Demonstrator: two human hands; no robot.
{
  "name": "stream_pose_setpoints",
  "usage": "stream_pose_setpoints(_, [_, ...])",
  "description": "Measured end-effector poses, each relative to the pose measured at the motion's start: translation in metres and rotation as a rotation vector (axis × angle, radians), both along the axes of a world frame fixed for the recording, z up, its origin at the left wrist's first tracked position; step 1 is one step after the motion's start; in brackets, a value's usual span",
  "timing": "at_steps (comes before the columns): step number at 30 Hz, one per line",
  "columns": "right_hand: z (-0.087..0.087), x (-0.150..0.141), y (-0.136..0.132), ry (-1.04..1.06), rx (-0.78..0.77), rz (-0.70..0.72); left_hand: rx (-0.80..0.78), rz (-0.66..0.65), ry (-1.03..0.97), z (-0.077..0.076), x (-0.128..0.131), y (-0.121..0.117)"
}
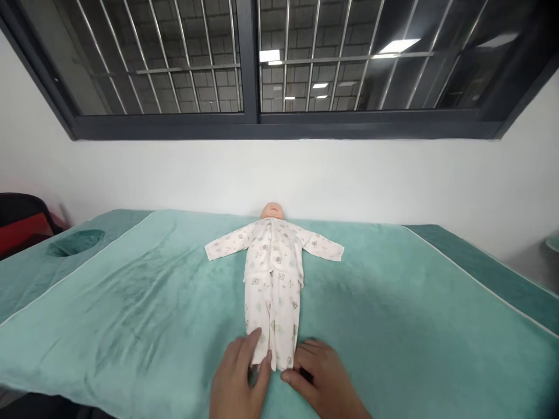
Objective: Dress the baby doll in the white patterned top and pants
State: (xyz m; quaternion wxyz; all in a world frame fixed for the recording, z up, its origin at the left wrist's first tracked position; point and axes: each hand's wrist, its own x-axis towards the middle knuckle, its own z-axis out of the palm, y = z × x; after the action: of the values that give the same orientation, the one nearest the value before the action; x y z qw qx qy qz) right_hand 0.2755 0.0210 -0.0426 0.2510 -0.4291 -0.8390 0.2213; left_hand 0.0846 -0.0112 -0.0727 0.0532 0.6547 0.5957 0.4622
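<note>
A baby doll in a white patterned sleepsuit lies on its back on a green blanket, head toward the wall, arms spread. My left hand pinches the hem of the left trouser leg between thumb and fingers. My right hand grips the hem of the right trouser leg at the near end.
The blanket covers a teal massage bed with a face hole at the far left. A white wall and a barred window rise behind. A red and black object sits at the left edge.
</note>
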Motion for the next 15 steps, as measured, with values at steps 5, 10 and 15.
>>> stream_pose_setpoints(5, [-0.003,-0.001,-0.003,-0.001,0.035,-0.012,0.201,0.010,0.139,-0.005,0.001,-0.006])
stream_pose_setpoints(10, [-0.003,-0.006,-0.005,-0.094,0.145,-0.067,0.218,-0.107,-0.062,-0.010,0.005,-0.013])
stream_pose_setpoints(15, [-0.010,0.005,-0.009,0.020,0.165,-0.045,0.159,0.065,-0.168,-0.017,-0.023,-0.029])
